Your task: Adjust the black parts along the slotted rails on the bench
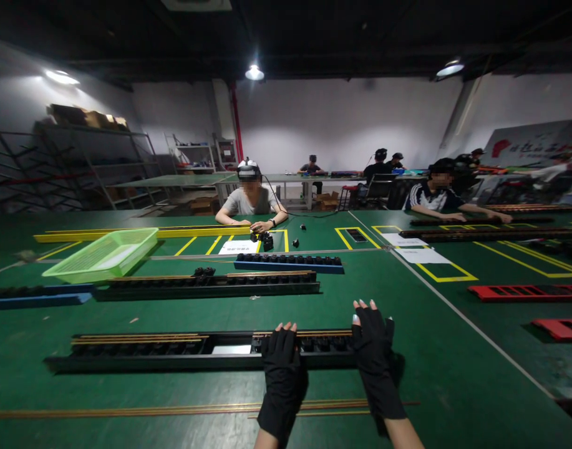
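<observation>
Head view, what are the hands on?

"The left hand (282,380) and right hand (374,355), both in fingerless black gloves, lie open across a long black rack (140,357). Neither is clenched, and neither grasps anything."

Where's the rack?

"Near the person, on a green mat (454,349), with brass rods (140,339) along its top. A loose brass rod (332,405) lies on the mat, nearer the person."

What's done, and what's left?

"Rods run along most of the rack, with a white strip (232,350) showing in one stretch. The loose rod lies off it, and a farther rack (206,285) sits beyond"
</observation>
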`<state>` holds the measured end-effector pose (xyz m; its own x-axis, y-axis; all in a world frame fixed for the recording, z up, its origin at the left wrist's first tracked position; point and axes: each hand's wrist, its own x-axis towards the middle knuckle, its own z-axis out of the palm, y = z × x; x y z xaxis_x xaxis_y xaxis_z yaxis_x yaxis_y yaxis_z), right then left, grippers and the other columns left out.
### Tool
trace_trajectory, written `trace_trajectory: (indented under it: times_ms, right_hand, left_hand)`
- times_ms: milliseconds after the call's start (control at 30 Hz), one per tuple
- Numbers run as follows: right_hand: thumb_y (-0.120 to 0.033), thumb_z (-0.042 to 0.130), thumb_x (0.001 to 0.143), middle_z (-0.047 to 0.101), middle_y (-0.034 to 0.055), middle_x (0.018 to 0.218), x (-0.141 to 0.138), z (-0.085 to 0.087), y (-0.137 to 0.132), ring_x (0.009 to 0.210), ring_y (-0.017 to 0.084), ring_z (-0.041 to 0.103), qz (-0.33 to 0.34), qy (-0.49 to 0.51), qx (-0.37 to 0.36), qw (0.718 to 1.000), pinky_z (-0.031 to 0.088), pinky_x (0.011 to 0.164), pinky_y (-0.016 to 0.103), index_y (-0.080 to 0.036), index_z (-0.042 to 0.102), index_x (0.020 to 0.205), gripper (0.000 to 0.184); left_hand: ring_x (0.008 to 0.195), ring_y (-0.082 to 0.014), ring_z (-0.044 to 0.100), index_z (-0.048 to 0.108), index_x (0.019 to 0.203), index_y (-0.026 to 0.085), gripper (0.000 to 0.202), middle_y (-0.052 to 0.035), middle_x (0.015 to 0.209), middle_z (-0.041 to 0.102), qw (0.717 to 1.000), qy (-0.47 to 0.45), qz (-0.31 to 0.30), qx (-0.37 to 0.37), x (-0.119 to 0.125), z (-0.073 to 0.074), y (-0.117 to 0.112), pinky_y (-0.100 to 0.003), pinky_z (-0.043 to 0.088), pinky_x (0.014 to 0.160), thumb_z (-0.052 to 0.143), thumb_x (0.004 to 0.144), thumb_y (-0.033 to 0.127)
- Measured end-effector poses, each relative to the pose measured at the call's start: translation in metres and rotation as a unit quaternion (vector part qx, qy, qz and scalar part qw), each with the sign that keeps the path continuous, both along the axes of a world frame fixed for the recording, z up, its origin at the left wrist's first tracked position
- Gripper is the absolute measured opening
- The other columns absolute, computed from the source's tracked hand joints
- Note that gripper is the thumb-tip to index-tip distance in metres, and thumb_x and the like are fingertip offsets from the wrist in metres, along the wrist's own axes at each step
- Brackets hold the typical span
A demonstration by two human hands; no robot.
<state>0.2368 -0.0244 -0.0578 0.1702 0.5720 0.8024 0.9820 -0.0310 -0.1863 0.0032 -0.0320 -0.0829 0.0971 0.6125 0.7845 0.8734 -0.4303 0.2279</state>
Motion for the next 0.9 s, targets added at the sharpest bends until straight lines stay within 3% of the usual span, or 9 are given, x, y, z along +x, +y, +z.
trace_trajectory:
  times_ms: [100,267,600,900]
  right_hand:
    - [-0.026,0.036,0.097,0.063,0.0112,0.135,-0.012,-0.005,0.002,0.136,0.029,0.046,0.011,-0.046,0.011,0.999,0.019,0.117,0.053,-0.019,0.058,0.135,0.045]
    - [-0.019,0.042,0.096,0.076,0.0074,0.101,-0.029,-0.028,0.001,0.105,0.022,0.064,0.033,-0.085,0.039,0.995,0.027,0.112,0.047,-0.019,0.074,0.100,0.032]
    - [-0.019,0.045,0.096,0.076,0.0066,0.099,-0.029,-0.029,0.000,0.101,0.020,0.063,0.030,-0.085,0.052,0.995,0.030,0.109,0.043,-0.019,0.075,0.099,0.030]
    - [-0.020,0.046,0.096,0.076,0.0065,0.096,-0.028,-0.027,-0.001,0.100,0.021,0.062,0.036,-0.094,0.061,0.993,0.030,0.108,0.043,-0.018,0.073,0.098,0.028]
  left_hand:
    - [0.132,-0.0256,0.049,0.054,0.137,0.020,0.054,-0.0087,0.133,0.063,1.000,0.007,0.000,-0.001,-0.001,-0.002,0.001,-0.047,0.033,0.110,0.045,0.087,0.004]
    - [0.130,-0.0261,0.051,0.055,0.136,0.019,0.051,-0.0097,0.132,0.064,1.000,0.004,0.000,0.005,-0.002,-0.007,0.005,-0.047,0.035,0.109,0.046,0.087,0.006]
    - [0.131,-0.0274,0.051,0.053,0.138,0.020,0.052,-0.0102,0.132,0.064,1.000,0.000,0.000,0.009,-0.002,-0.013,0.008,-0.050,0.036,0.107,0.045,0.088,0.008]
    - [0.131,-0.0263,0.051,0.055,0.135,0.018,0.050,-0.0097,0.131,0.064,1.000,-0.001,-0.001,0.009,-0.001,-0.008,0.006,-0.048,0.036,0.108,0.045,0.088,0.006]
